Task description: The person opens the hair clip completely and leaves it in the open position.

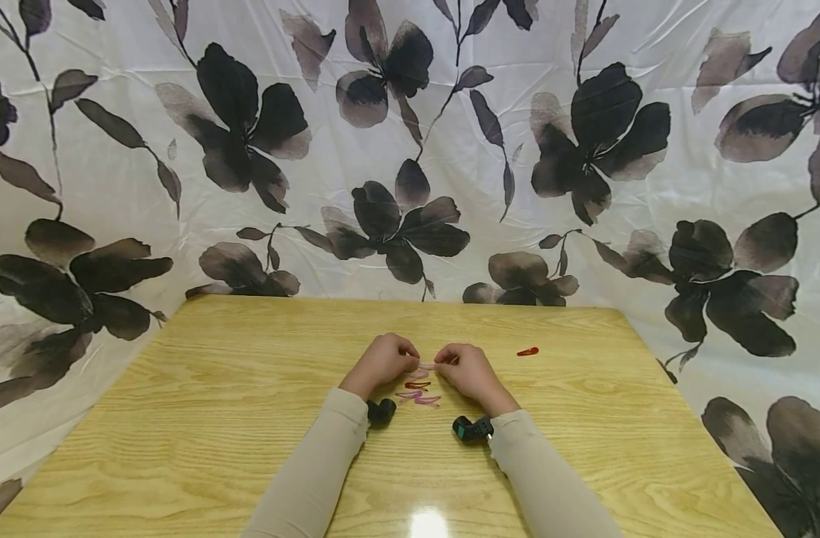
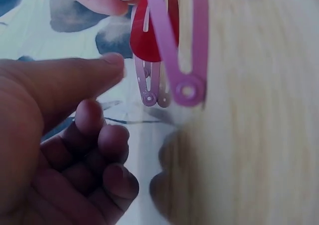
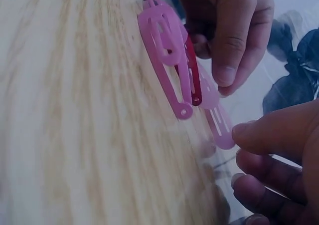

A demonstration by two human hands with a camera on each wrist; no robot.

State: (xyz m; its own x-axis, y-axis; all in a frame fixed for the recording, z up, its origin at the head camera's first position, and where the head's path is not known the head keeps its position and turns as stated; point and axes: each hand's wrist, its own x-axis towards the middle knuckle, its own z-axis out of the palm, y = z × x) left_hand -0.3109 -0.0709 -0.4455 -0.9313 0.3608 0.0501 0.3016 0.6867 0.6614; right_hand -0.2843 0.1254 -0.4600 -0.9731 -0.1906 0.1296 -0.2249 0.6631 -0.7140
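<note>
Several snap hair clips lie in a loose column in the head view: a pale pink hair clip (image 1: 427, 367) at the far end, another pink clip (image 1: 419, 374), a red clip (image 1: 418, 385), a purple clip (image 1: 408, 394) and a pink-purple clip (image 1: 426, 401). My right hand (image 1: 467, 368) holds the far pale pink clip by its right end; its thumb meets the clip's rounded end (image 3: 225, 137) in the right wrist view. Close to the other end is my left hand (image 1: 385, 360), thumb extended and fingers loosely bent. In the left wrist view, its thumb (image 2: 94, 73) stands apart from the clips.
A separate red clip (image 1: 527, 351) lies to the right on the wooden table (image 1: 249, 373). Floral fabric (image 1: 410, 149) hangs behind the table and down its sides. Each wrist carries a small black camera, the left one (image 1: 381, 412) and the right one (image 1: 473, 429).
</note>
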